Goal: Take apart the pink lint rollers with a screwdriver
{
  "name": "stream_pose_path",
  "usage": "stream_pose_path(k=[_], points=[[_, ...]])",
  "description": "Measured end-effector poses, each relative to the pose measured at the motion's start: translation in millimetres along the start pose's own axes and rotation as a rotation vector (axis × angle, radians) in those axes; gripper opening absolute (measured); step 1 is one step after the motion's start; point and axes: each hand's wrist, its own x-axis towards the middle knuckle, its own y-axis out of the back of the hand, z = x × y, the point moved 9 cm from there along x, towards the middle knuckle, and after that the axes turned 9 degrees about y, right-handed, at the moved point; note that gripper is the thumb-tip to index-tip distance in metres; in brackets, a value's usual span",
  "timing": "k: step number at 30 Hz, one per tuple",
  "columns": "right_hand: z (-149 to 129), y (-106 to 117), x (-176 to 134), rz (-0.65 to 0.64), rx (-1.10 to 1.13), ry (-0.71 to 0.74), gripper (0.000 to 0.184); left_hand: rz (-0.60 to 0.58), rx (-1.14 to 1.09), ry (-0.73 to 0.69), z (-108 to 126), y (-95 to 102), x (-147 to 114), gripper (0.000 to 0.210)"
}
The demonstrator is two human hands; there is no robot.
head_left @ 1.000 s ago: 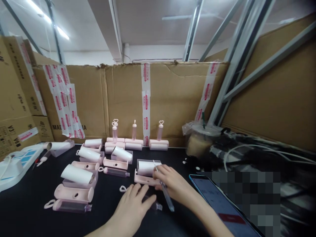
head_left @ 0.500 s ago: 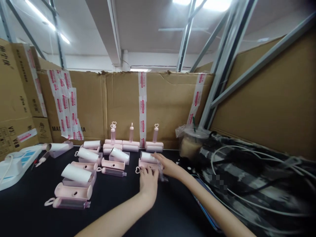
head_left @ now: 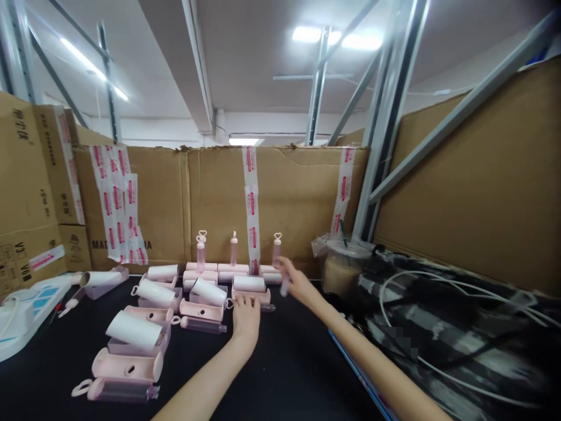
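My left hand (head_left: 245, 321) lies with its fingers stretched over the front of a pink half-round plastic shell (head_left: 265, 296), touching it. Behind that shell rests a white cylinder (head_left: 249, 284). A clear tube (head_left: 268, 307), mostly hidden by the hand, lies in front, its pink heart-shaped ring (head_left: 229, 303) showing at the left. My right hand (head_left: 300, 286) is raised a little to the right, thumb and fingers pinching a small clear plastic piece (head_left: 284, 286). Just behind those fingertips stands an upright pink tube with a heart ring (head_left: 277, 242).
Similar sets of pink shells (head_left: 127, 366), white cylinders (head_left: 134, 328) and clear tubes (head_left: 123, 390) lie to the left. A power strip (head_left: 30, 316) sits far left. A drink cup (head_left: 342, 269), cables (head_left: 394, 292) and a phone-like blue-edged object (head_left: 357, 368) are right. Cardboard (head_left: 219, 204) walls the back.
The set under my left hand has shifted left, closer to the neighbouring set. My right hand has come away from it, up towards the upright tube, with the clear piece. The view has tilted up.
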Motion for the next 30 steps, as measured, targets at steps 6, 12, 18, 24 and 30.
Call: stream_pose_path(k=[6, 12, 18, 24, 30], points=[[57, 7, 31, 0.082, -0.13, -0.37, 0.028, 0.001, -0.066, -0.047, 4, 4.7, -3, 0.052], [51, 10, 33, 0.15, -0.178, -0.465, 0.027, -0.05, -0.265, -0.101, 14, 13.9, -13, 0.056], [-3, 69, 11, 0.394, -0.214, -0.309, 0.034, -0.224, -0.672, -0.293, 3, 39.2, -30, 0.057], [-101, 54, -42, 0.416, -0.112, 0.103, 0.029, -0.63, -1.408, -0.248, -24, 68.2, -51, 0.073], [-201, 21, -85, 0.089, 0.027, 0.791, 0.021, -0.851, -2.115, 0.27, -55, 56.3, -75, 0.053]])
